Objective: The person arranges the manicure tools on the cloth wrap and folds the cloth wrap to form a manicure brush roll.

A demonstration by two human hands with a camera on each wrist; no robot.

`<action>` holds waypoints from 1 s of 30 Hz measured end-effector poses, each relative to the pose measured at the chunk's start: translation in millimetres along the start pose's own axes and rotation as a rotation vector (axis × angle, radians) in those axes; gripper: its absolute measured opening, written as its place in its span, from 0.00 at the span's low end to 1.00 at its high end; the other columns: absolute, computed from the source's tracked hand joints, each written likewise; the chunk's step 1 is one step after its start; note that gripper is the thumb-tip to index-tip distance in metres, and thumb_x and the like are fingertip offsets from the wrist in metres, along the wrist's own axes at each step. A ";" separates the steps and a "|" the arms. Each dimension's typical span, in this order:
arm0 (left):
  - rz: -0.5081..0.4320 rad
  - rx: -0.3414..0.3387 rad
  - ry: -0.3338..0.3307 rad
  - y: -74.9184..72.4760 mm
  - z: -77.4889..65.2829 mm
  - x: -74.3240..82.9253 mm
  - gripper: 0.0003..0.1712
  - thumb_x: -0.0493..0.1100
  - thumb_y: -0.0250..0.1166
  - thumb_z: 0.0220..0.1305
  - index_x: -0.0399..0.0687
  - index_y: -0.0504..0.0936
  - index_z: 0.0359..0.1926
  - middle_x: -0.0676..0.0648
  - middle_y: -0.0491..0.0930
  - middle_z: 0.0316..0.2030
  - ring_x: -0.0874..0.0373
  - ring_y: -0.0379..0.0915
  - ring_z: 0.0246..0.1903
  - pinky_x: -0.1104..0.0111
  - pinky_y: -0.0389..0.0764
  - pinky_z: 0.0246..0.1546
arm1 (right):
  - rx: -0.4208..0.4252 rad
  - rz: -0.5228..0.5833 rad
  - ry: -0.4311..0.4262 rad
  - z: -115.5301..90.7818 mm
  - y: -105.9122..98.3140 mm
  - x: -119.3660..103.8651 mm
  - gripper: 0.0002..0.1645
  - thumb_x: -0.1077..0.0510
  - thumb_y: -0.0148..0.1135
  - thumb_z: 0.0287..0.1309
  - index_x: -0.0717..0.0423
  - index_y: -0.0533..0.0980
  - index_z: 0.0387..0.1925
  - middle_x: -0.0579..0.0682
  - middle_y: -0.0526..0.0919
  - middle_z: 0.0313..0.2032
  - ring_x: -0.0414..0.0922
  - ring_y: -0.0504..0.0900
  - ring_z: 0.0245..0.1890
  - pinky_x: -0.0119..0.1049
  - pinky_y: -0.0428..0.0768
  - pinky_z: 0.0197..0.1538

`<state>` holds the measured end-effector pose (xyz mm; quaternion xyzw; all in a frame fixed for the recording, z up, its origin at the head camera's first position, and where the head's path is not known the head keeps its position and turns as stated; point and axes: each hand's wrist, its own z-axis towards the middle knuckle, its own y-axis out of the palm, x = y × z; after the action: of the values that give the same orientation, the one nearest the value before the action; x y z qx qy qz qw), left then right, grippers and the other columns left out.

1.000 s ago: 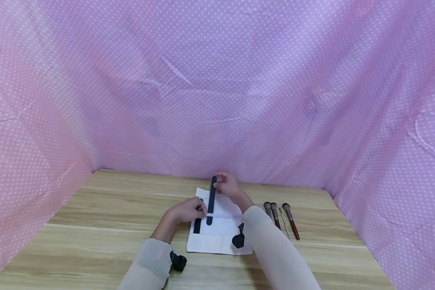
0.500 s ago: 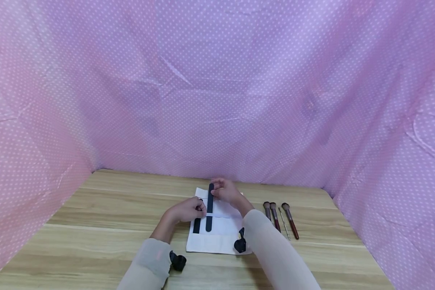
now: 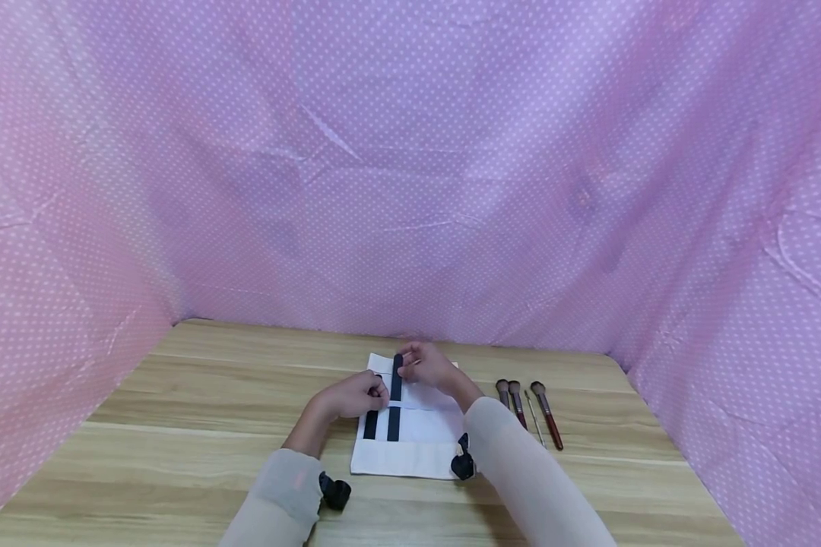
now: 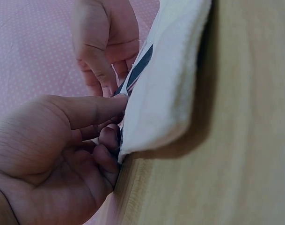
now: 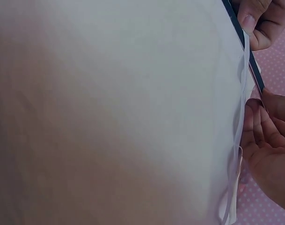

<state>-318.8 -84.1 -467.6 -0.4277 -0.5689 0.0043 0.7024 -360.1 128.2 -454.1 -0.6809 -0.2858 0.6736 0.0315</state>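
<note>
One black strip (image 3: pixel 395 387) lies lengthwise beneath the elastic band (image 3: pixel 412 406) of a white cloth (image 3: pixel 417 427) on a wooden table (image 3: pixel 178 425), far end pinched by the right hand (image 3: pixel 429 367), band pinched by the left hand (image 3: pixel 354 395).

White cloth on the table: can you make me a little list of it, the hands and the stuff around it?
Table: wooden
White cloth: on the table
Left hand: pinches a white band
Right hand: holds a black strip near its far end
That strip: passes under the band
Second strip: black, left of it, partly hidden by the left hand
Brushes: three, right of the cloth
Thin stick: between brushes
Behind: pink dotted curtain
</note>
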 end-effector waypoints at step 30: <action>0.006 -0.004 -0.005 0.6 -0.2 -0.4 0.09 0.30 0.60 0.69 0.41 0.83 0.33 0.51 0.77 0.29 0.58 0.70 0.31 0.66 0.71 0.35 | -0.097 -0.219 -0.122 -7.5 0.9 2.6 0.21 0.66 0.76 0.54 0.63 0.83 0.51 0.49 0.86 0.39 0.41 0.80 0.37 0.35 0.80 0.46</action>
<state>-318.5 -84.0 -468.3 -0.4309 -0.5691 0.0064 0.7003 -353.0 131.1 -456.2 -0.6043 -0.3919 0.6916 0.0544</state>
